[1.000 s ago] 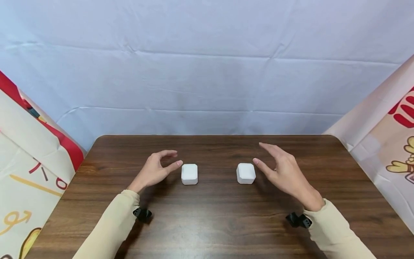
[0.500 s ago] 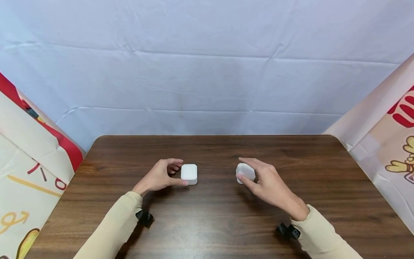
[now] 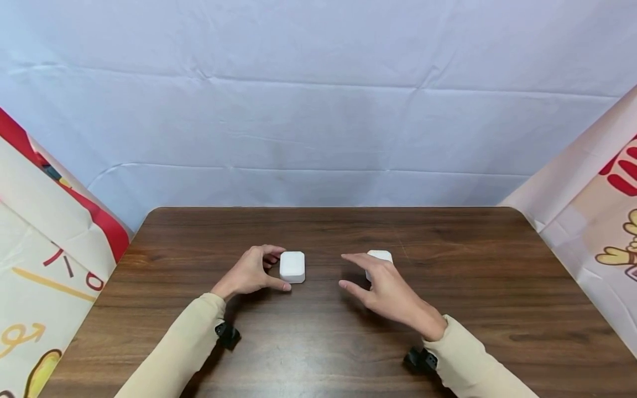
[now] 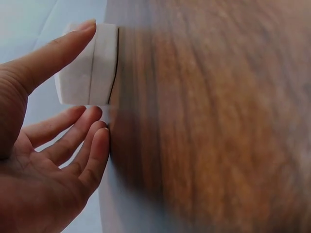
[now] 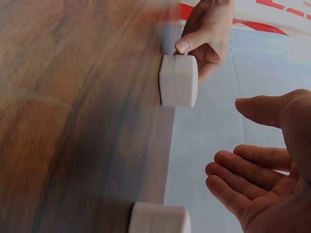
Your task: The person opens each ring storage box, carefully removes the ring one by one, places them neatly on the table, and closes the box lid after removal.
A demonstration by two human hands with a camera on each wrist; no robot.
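Two small white boxes with bevelled corners stand apart on the table. At the left box [image 3: 292,266], my left hand [image 3: 251,273] has thumb and fingers spread on either side. The left wrist view shows that thumb [image 4: 58,53] crossing in front of the box, which has a seam around it, and the loosely bent fingers just below. My right hand [image 3: 390,293] is over the table with thumb and fingers apart and nothing between them. It partly hides the right box [image 3: 381,255] in the head view; the right wrist view has this box [image 5: 158,221] at its bottom edge.
The dark wood-grain table [image 3: 318,342] has rounded far corners. Behind it hangs a pale creased cloth [image 3: 318,121]. Printed cloths with red and yellow drawings flank the left [image 3: 50,265] and right sides. Black wrist cameras sit at both cuffs.
My left hand has come right and nearer, its thumb now beside the left box's near side. My right hand has swept left across the right box. Both boxes have stayed put.
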